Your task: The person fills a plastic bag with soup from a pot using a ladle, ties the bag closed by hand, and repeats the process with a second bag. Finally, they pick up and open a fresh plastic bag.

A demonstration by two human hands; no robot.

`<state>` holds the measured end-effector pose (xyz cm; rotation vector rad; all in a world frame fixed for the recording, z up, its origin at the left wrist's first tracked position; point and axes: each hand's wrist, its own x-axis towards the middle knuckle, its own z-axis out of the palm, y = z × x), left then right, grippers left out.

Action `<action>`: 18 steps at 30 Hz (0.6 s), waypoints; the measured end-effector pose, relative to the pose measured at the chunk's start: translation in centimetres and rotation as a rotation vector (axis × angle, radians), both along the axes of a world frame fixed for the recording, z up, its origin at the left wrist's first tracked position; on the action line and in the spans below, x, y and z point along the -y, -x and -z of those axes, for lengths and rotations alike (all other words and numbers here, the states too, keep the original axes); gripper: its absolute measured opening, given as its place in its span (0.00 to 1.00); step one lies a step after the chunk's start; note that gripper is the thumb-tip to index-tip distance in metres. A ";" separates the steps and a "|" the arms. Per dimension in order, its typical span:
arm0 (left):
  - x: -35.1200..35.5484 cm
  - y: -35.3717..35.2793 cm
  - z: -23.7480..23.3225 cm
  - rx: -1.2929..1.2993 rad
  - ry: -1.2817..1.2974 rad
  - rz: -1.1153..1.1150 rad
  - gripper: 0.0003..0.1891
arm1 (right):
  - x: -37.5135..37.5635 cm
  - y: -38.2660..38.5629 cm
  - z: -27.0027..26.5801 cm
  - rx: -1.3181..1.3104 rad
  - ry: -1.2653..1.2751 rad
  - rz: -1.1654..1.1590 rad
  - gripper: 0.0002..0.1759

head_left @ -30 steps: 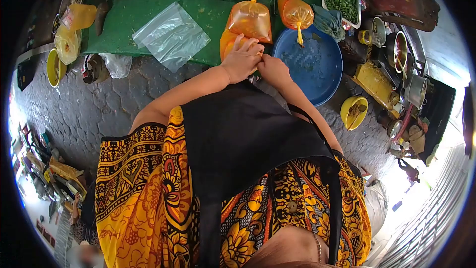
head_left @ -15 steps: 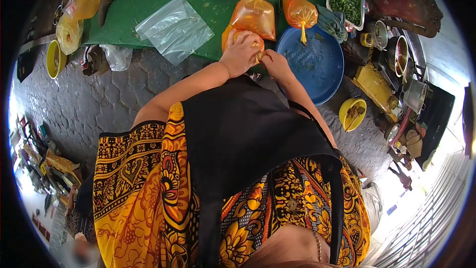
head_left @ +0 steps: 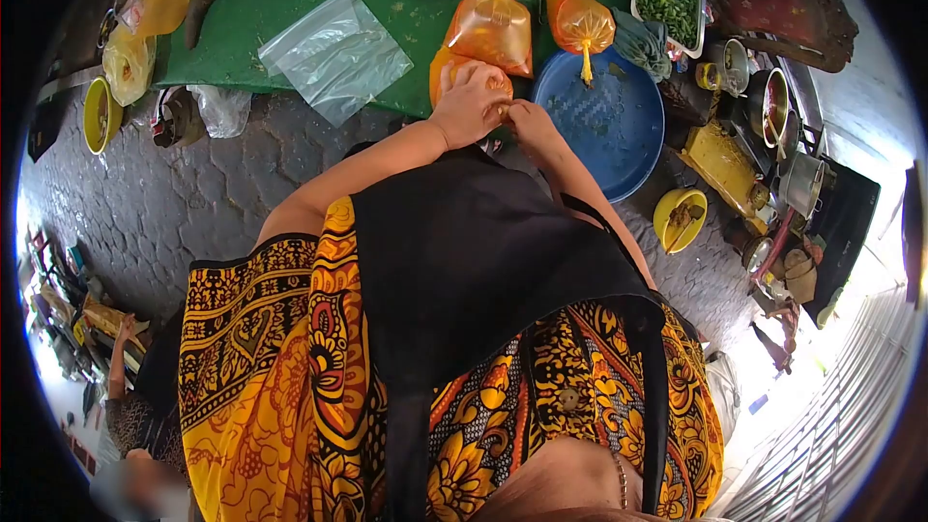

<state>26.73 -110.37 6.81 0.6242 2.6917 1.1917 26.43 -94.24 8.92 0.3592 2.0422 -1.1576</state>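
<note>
At the near edge of the green table, my left hand wraps over an orange-filled plastic bag, which it partly covers. My right hand is closed in a pinch at the bag's gathered neck, its fingertips meeting those of the left. Whatever fine piece lies between them is too small to make out. Just behind stands a tied orange-filled bag. Another tied bag rests to the right, by the rim of a blue basin. Left of my hands lies a flat clear plastic bag.
A metal tray of chopped greens sits at the back right. Pots and a yellow bowl stand on the right. A yellow bucket is far left. Another person is at the lower left.
My right fingertips have come slightly closer to the left hand at the bag's neck. The view has shifted a little. At the lower left, the other person's raised arm has come into sight.
</note>
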 end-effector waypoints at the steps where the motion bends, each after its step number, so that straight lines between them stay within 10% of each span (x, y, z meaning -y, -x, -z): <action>1: -0.1 -0.1 0.4 0.004 0.000 -0.003 0.10 | 0.0 -0.3 0.3 0.093 0.118 0.168 0.10; 18: 1.6 0.9 0.4 0.056 0.092 0.015 0.11 | 1.5 -1.3 -2.2 0.204 0.324 0.476 0.08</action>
